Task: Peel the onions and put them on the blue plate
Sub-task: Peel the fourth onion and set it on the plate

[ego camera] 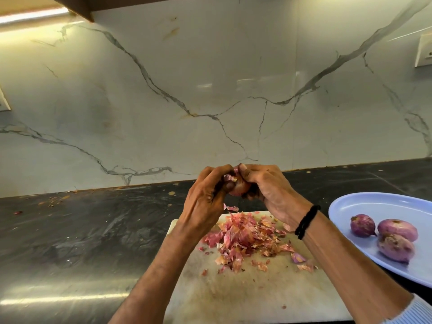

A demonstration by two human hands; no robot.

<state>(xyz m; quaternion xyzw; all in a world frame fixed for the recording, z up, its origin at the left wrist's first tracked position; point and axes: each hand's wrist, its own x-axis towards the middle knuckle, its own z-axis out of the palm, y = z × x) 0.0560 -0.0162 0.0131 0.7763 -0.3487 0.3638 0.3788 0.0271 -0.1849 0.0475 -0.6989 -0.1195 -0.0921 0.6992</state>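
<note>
While both hands are working at centre frame, the onion [237,187] is sitting between them, held up off the surface.

- Left hand [205,195] is gripping the onion from the left, fingers curled round it and thumb pressing on its near side.
- Right hand [268,190] is pinching at the onion's top with fingers curled. It looks like a flap of skin is under those fingertips, but the view is too tight to be sure.
- Black band [306,222] is sitting on the right wrist. A pale striped sleeve [411,309] is showing in the lower right corner.

Surface:
- White cutting board [257,288] is lying on the counter at lower centre, stained, under both forearms.
- A heap of pink and tan onion skins [245,237] is lying on its far half, with scraps trailing toward the right.
- Blue plate [374,206] is sitting at the right edge, just beside the board and partly cut off. It is holding three peeled onions [395,247] clustered together and touching.

Room:
- Dark glossy stone countertop [81,230] is reflecting light at lower left. Crumbs are lying near the wall at left.
- White marble-look backsplash [187,90] with grey veins is filling the upper half and showing a few brownish marks.
- Warm strip light [32,16] is glowing at upper left under a cabinet [77,5].
- Wall socket [424,50] is showing at the upper right edge.
</note>
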